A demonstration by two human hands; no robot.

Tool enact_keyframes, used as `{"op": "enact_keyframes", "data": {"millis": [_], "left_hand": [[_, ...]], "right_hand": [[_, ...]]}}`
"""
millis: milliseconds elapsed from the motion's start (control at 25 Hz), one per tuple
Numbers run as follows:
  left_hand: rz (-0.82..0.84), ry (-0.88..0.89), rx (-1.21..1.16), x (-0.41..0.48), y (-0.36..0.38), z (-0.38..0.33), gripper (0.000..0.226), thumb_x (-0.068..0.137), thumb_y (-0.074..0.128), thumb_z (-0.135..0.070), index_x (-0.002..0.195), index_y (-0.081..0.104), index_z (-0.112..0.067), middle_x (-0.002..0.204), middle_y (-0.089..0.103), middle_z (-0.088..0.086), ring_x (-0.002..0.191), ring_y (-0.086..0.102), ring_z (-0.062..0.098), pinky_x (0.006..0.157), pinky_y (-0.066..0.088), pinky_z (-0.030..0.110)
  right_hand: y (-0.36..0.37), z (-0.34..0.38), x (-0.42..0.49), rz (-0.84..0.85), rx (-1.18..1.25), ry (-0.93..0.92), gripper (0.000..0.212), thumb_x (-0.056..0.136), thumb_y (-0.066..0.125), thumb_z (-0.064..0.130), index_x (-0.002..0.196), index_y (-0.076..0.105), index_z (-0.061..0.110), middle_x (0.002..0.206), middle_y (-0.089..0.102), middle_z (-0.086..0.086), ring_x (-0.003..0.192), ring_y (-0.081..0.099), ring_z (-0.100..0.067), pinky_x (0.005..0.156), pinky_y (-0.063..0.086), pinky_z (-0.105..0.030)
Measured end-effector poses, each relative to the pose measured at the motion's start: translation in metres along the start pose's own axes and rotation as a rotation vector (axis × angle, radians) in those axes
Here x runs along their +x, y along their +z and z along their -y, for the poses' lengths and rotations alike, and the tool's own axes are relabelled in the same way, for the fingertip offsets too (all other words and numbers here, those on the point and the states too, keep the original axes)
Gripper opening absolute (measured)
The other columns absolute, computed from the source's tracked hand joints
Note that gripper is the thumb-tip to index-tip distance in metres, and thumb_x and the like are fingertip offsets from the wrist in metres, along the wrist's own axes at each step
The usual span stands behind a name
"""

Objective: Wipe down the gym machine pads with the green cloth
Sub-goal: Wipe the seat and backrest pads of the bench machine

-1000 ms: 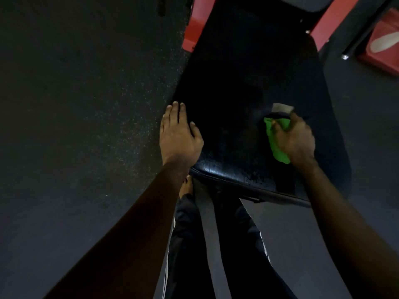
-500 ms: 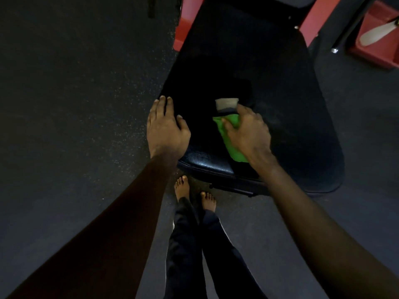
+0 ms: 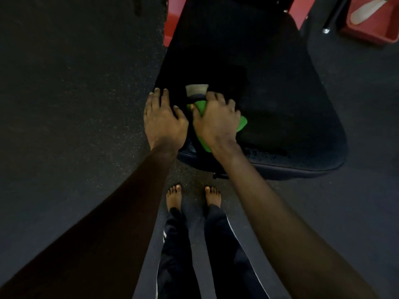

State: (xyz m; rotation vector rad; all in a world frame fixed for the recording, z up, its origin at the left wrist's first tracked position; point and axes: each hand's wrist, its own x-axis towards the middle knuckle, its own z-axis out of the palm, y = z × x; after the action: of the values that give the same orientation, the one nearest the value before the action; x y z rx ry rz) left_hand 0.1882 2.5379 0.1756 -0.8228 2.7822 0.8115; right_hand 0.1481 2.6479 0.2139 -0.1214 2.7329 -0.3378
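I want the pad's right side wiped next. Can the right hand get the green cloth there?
Probably yes: the right hand grips the green cloth on the black pad, and nothing lies on the pad to its right.

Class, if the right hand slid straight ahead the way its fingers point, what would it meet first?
Probably the pale patch just beyond the right hand, possibly part of the green cloth; past it, only bare black pad.

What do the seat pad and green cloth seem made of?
The seat pad: probably black vinyl or leatherette; its front edge gleams, grainy, with a piped seam. The green cloth: soft matte fabric, perhaps microfibre; it bunches in folds under the right hand.
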Motion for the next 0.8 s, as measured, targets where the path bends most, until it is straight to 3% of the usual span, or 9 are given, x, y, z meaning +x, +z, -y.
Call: {"op": "enact_keyframes", "data": {"millis": [120, 280, 400, 480, 640, 800], "left_hand": [[-0.003, 0.009, -0.019, -0.002, -0.002, 0.000, 0.056, 0.100, 0.043, -0.026, 0.153, 0.038, -0.010, 0.162, 0.031, 0.011, 0.151, 0.022, 0.026, 0.123, 0.016, 0.039], [0.024, -0.001, -0.051, -0.001, -0.005, 0.000, 0.057, 0.100, 0.043, -0.028, 0.154, 0.035, -0.010, 0.163, 0.028, 0.011, 0.152, 0.020, 0.025, 0.124, 0.014, 0.039], [0.076, 0.012, -0.111, 0.001, -0.008, 0.003, 0.055, 0.103, 0.043, -0.029, 0.154, 0.034, -0.011, 0.165, 0.024, 0.010, 0.153, 0.016, 0.024, 0.125, 0.011, 0.038], [0.124, 0.064, -0.201, 0.001, -0.010, 0.013, 0.050, 0.105, 0.041, -0.024, 0.153, 0.038, -0.011, 0.164, 0.026, 0.008, 0.154, 0.015, 0.022, 0.126, 0.009, 0.037], [0.151, 0.293, -0.128, -0.007, -0.012, 0.039, 0.049, 0.106, 0.036, -0.022, 0.153, 0.037, -0.007, 0.163, 0.028, 0.012, 0.154, 0.015, 0.025, 0.126, 0.008, 0.040], [0.188, 0.333, -0.084, -0.009, -0.016, 0.041, 0.051, 0.108, 0.034, -0.026, 0.155, 0.032, -0.008, 0.164, 0.024, 0.011, 0.154, 0.012, 0.025, 0.126, 0.005, 0.039]], "right_hand": [[-0.021, -0.049, -0.016, -0.009, -0.018, -0.008, 0.053, 0.096, 0.056, 0.046, 0.139, 0.051, 0.016, 0.139, 0.055, -0.007, 0.119, 0.051, -0.034, 0.096, 0.044, -0.046], [-0.050, -0.141, -0.044, -0.087, -0.066, 0.338, 0.055, 0.094, 0.057, 0.046, 0.137, 0.052, 0.012, 0.136, 0.055, -0.016, 0.119, 0.051, -0.043, 0.095, 0.044, -0.050], [-0.043, -0.130, -0.047, -0.153, -0.093, 0.482, 0.057, 0.094, 0.055, 0.047, 0.134, 0.052, 0.007, 0.134, 0.054, -0.019, 0.120, 0.049, -0.046, 0.097, 0.042, -0.052], [-0.030, -0.084, -0.044, -0.132, -0.091, 0.408, 0.054, 0.096, 0.051, 0.050, 0.133, 0.052, 0.010, 0.133, 0.055, -0.016, 0.118, 0.050, -0.042, 0.096, 0.041, -0.049], [0.006, 0.009, -0.065, -0.119, -0.075, 0.043, 0.052, 0.098, 0.050, 0.049, 0.138, 0.048, 0.016, 0.136, 0.053, -0.008, 0.119, 0.050, -0.032, 0.095, 0.041, -0.048], [-0.012, -0.050, -0.089, -0.143, -0.038, -0.075, 0.057, 0.098, 0.051, 0.050, 0.144, 0.044, 0.017, 0.142, 0.051, -0.005, 0.120, 0.050, -0.026, 0.098, 0.041, -0.043]]}}
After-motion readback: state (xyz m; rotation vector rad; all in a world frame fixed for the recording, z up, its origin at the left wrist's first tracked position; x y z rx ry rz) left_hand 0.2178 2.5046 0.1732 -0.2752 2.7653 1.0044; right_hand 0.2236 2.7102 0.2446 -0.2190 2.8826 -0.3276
